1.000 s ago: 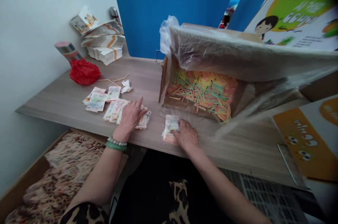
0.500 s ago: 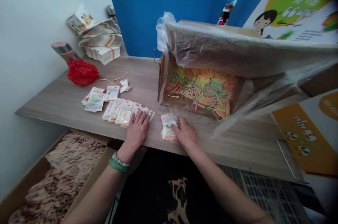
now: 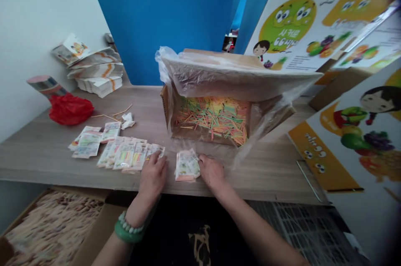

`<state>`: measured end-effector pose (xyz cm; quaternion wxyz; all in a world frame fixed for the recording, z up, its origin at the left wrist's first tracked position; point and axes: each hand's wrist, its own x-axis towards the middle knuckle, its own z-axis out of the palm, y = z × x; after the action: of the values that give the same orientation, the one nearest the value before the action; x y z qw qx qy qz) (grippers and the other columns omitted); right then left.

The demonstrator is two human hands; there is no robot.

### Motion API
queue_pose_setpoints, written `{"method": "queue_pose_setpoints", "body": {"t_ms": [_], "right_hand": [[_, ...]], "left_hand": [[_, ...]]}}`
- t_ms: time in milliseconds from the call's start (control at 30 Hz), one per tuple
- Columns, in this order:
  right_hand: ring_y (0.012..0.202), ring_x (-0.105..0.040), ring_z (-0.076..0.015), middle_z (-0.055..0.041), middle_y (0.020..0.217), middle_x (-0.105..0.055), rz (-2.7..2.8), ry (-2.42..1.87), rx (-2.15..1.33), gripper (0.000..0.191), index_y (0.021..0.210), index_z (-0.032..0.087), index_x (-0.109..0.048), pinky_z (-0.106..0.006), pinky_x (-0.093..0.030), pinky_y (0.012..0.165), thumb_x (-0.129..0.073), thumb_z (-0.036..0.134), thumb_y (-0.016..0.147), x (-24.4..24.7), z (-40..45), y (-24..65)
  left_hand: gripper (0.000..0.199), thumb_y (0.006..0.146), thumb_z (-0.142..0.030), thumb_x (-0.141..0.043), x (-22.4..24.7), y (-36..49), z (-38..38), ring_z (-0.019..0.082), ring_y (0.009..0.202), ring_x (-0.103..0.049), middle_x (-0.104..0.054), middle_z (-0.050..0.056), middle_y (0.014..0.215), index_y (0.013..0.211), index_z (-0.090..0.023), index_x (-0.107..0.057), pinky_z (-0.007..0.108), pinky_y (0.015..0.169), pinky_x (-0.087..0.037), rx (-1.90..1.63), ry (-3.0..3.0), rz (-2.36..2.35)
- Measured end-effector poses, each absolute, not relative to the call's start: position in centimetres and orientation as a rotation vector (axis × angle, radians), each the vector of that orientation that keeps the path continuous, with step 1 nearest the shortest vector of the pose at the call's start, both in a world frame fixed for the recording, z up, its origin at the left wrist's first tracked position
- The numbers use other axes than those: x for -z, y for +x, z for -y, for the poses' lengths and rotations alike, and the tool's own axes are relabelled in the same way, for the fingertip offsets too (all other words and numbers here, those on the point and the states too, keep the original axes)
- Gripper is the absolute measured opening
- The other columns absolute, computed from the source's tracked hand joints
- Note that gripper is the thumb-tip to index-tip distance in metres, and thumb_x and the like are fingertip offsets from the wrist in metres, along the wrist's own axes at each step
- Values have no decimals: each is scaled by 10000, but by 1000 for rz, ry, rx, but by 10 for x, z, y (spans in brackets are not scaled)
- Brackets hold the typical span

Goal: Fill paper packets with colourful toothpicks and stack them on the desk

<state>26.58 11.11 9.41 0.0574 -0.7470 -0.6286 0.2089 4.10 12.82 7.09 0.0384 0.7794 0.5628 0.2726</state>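
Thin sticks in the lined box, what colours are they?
The sticks are a mix of green, yellow and orange-pink, best seen in the head view.

Right of the stick box (image 3: 219,73), a tall carton (image 3: 300,28) and a nearer carton (image 3: 354,149) seem to show "GG". Other words look blurry.

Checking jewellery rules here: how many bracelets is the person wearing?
2: a pale beaded bracelet and a green bangle, both on the left wrist; the right wrist looks bare.
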Motion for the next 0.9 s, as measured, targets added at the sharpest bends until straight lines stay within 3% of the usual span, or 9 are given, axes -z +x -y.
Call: {"method": "queue_pose_setpoints", "body": {"t_ms": [133,233,400,567,667,767,833,900], "right_hand": [[896,-629,-210,-53,889,-703,1730,-1916,-757,261,845,232,-669,-310,-413,781,-423,294,906,-104,-105,282],[769,-552,-167,-8,764,-599,1397,-1582,-979,212,779,220,-589,-277,-404,717,-469,383,844,-107,-111,286],[654,-423,-131,32,653,-445,1225,-1339,-1127,294,677,216,-491,-255,-355,628,-530,490,776,-106,-132,282],[617,-409,-127,29,650,-443,1003,-1287,-1128,345,689,221,-462,-256,-344,584,-549,544,772,-98,-140,279],[619,-421,-129,27,651,-446,1013,-1278,-1100,340,692,223,-465,-259,-365,597,-532,539,798,-101,-137,276],[710,-520,-152,0,717,-561,1361,-1343,-1064,317,739,218,-553,-274,-421,685,-454,481,885,-112,-144,288],[868,-589,-189,-36,886,-663,1598,-1561,-851,240,876,223,-632,-309,-453,805,-459,385,911,-119,-160,308],[1098,-567,-257,-97,1126,-673,1772,-1917,-480,243,1072,220,-656,-378,-435,945,-506,241,882,-120,-181,334]], "left_hand": [[277,837,-374,-620,-90,69,-131,233,814,-629,-701,104,974,991,-189,-758,390,790,-524,-942,1882,-1494],[463,658,-410,-800,-108,94,-140,176,664,-584,-710,69,855,1041,-157,-745,315,671,-494,-877,1401,-1198],[356,562,-397,-899,-122,131,-158,152,619,-594,-678,31,701,731,-145,-712,274,631,-484,-893,845,-878],[477,472,-327,-959,-121,147,-165,162,714,-647,-738,67,845,861,-136,-760,277,710,-524,-906,717,-811],[454,497,-385,-947,-121,145,-162,154,693,-636,-741,68,823,841,-142,-777,269,693,-523,-955,722,-844],[373,592,-432,-893,-127,131,-164,152,705,-619,-737,53,822,834,-168,-788,263,683,-514,-1094,829,-946],[332,657,-424,-846,-136,120,-171,172,769,-632,-739,46,867,895,-198,-795,286,735,-522,-1182,944,-1015],[224,724,-409,-789,-142,116,-180,187,775,-626,-720,44,830,823,-208,-788,313,758,-514,-1185,1174,-1052]]}}
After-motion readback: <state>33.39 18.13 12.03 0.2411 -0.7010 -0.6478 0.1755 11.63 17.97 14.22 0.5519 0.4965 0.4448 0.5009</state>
